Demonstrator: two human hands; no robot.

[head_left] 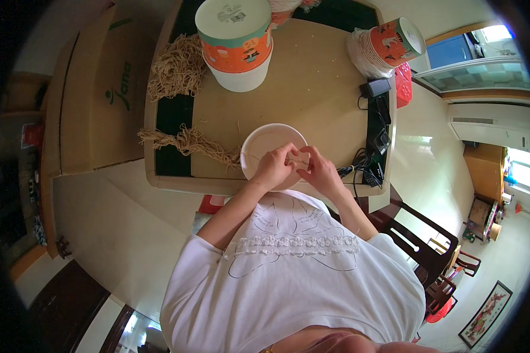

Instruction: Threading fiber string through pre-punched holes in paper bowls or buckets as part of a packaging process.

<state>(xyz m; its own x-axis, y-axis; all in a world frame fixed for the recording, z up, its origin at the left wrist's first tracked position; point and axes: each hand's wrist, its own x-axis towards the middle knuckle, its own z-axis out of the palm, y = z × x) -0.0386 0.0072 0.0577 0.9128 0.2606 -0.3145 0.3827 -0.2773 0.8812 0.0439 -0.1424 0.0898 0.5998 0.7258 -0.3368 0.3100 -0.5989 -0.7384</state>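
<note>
A white round paper bucket (267, 134) stands near the table's front edge with its open mouth facing up. Over its near right side, my left hand (275, 167) and my right hand (320, 172) are close together, fingertips pinched. A thin beige string (298, 162) stretches between them, and both hands grip it. To the left, a loose bundle of beige strings (189, 142) lies with its ends reaching the bucket's rim. Most of the bucket's near side is behind my hands and wrists.
A larger string pile (178, 67) lies at the back left, beside upside-down stacked orange-and-white buckets (237, 53). Another bucket stack (388, 44), partly in clear plastic, lies at the back right. Black adapters and cables (376, 141) line the right edge. A cardboard box (109, 94) stands left.
</note>
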